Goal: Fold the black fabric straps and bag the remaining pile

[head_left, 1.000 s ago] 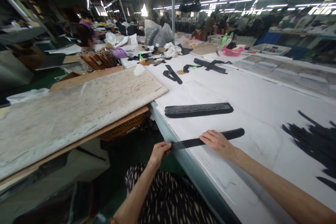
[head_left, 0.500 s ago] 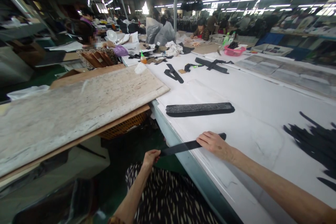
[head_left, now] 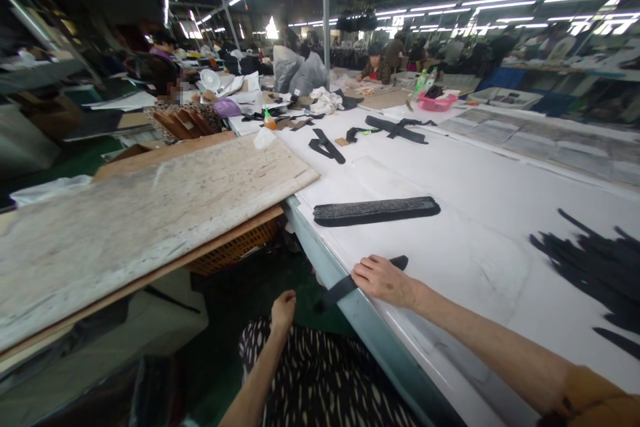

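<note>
A black fabric strip (head_left: pixel 343 289) lies across the near edge of the white table, one end hanging over it and blurred. My right hand (head_left: pixel 383 280) grips the strip from above at the table edge, and its far end (head_left: pixel 400 262) shows past the fingers. Off the table, left of the hanging end, my left hand (head_left: pixel 283 310) is closed, with nothing visible in its fingers and a gap between it and the strip. Just beyond my right hand lies a neat stack of black strips (head_left: pixel 377 211).
A loose pile of black strips (head_left: pixel 590 267) lies at the right. Left is a worn pale board (head_left: pixel 150 213). Farther back are black scraps (head_left: pixel 397 129), a glue bottle (head_left: pixel 270 120) and a pink basket (head_left: pixel 437 102). People sit beyond.
My left hand has let go of the strip's end, which now hangs down. My right hand has drawn the strip left and slightly toward me over the edge.
</note>
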Demonstrator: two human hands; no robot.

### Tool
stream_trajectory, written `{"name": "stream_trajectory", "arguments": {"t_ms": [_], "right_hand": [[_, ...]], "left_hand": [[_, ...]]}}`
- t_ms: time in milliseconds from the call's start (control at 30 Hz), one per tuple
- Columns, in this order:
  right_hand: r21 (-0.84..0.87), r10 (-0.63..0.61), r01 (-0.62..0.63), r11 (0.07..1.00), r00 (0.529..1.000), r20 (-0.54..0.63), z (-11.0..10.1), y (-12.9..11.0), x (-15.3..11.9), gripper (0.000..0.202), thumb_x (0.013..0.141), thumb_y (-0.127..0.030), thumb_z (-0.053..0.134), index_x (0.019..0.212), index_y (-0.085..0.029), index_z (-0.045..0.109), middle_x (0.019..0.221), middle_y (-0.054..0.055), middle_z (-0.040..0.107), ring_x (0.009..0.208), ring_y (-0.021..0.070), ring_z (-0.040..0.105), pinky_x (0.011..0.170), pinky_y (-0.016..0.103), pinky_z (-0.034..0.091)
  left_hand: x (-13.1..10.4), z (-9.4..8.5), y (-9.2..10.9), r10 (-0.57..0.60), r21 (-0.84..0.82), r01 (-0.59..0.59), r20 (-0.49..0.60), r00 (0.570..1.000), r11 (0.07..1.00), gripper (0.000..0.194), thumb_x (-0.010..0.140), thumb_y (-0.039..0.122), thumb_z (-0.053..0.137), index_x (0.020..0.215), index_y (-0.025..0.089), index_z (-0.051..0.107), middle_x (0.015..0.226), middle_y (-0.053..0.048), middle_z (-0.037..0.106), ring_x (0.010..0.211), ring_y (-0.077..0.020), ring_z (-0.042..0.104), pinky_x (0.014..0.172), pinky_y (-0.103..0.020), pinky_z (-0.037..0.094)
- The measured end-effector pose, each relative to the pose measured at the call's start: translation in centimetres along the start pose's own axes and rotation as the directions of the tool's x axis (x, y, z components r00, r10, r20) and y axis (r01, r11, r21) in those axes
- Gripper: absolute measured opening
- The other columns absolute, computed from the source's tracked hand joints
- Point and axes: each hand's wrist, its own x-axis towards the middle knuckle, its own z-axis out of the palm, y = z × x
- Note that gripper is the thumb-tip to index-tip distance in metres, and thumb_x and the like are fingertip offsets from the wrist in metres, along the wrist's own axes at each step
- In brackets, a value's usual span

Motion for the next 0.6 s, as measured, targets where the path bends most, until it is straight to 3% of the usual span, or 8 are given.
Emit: {"name": "stream_trajectory", "arguments": {"t_ms": [100, 167, 233, 400, 600], "right_hand": [[0.002, -0.007, 0.007, 1.000, 1.000, 0.016, -0.1, 0.0, 0.0, 0.019, 0.089, -0.005, 0.041, 0.082, -0.014, 0.056, 0.077, 0.002, 0.052, 0.071, 0.0149, 0.045, 0.059, 0.029, 0.030], [-0.002, -0.006, 0.007, 1.000, 0.999, 0.034, -0.2, 0.1, 0.0, 0.018, 0.089, -0.005, 0.041, 0.082, -0.014, 0.055, 0.077, 0.002, 0.052, 0.072, 0.0153, 0.045, 0.059, 0.030, 0.030], [-0.001, -0.003, 0.003, 1.000, 0.999, 0.045, -0.3, 0.1, 0.1, 0.017, 0.088, -0.005, 0.041, 0.082, -0.015, 0.055, 0.077, 0.002, 0.051, 0.072, 0.0153, 0.045, 0.059, 0.030, 0.030], [0.018, 0.028, -0.028, 0.999, 0.999, 0.026, 0.1, 0.2, -0.2, 0.019, 0.090, -0.007, 0.040, 0.080, -0.015, 0.055, 0.076, 0.002, 0.052, 0.072, 0.0152, 0.045, 0.060, 0.030, 0.031], [0.039, 0.120, -0.120, 0.992, 0.993, -0.016, 0.1, 2.0, -3.4, 0.022, 0.091, -0.006, 0.037, 0.086, -0.014, 0.058, 0.079, 0.004, 0.056, 0.073, 0.0156, 0.046, 0.065, 0.030, 0.034]], "left_hand": [[-2.2, 0.7, 4.4, 0.215, -0.114, -0.202, 0.113, 0.970, 0.973, 0.021, 0.074, 0.034, 0.056, 0.080, 0.019, 0.069, 0.084, -0.001, 0.069, 0.083, -0.0167, 0.060, 0.074, -0.023, 0.044], [-4.0, 1.4, 7.2, 0.446, -0.257, -0.382, 0.272, 0.853, 0.888, 0.031, 0.077, 0.043, 0.053, 0.077, 0.016, 0.068, 0.073, -0.001, 0.065, 0.073, -0.0163, 0.056, 0.067, -0.025, 0.041], [-5.3, 2.0, 9.1, 0.494, -0.316, -0.397, 0.347, 0.797, 0.862, 0.035, 0.075, 0.046, 0.054, 0.064, 0.015, 0.065, 0.058, 0.002, 0.056, 0.060, -0.0133, 0.047, 0.058, -0.025, 0.035], [-5.6, 2.7, 9.6, 0.396, -0.411, -0.228, 0.391, 0.831, 0.883, 0.030, 0.064, 0.042, 0.064, 0.054, 0.014, 0.058, 0.050, 0.004, 0.044, 0.054, -0.0100, 0.035, 0.054, -0.024, 0.027], [-5.0, 3.0, 9.1, 0.371, -0.441, -0.170, 0.421, 0.828, 0.881, 0.029, 0.062, 0.041, 0.066, 0.054, 0.015, 0.060, 0.049, 0.004, 0.046, 0.054, -0.0100, 0.036, 0.055, -0.024, 0.027]]}}
